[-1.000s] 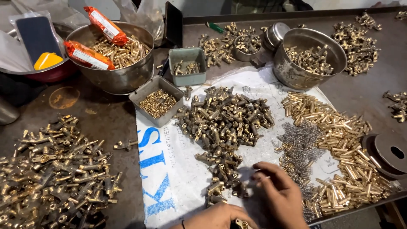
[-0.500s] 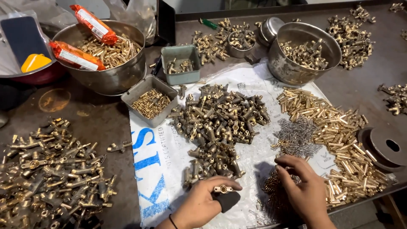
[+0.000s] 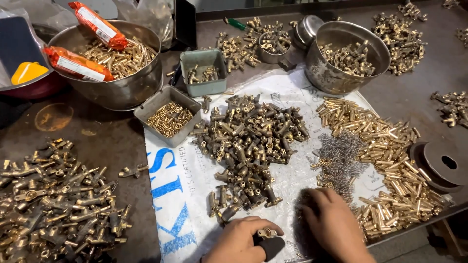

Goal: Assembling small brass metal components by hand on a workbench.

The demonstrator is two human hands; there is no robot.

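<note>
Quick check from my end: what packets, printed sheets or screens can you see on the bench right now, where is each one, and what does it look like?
Upper orange packet: long, orange with a white label, on the rim of the big steel bowl at top left.
Lower orange packet: same kind, lying on the brass parts in that bowl.
Printed sheet: white with large blue lettering, spread under the middle piles.
Dark screen: flat slab at far left, blank.

The right hand [image 3: 336, 226] has moved from the left hand [image 3: 239, 241] onto the springs [image 3: 339, 160].
</note>
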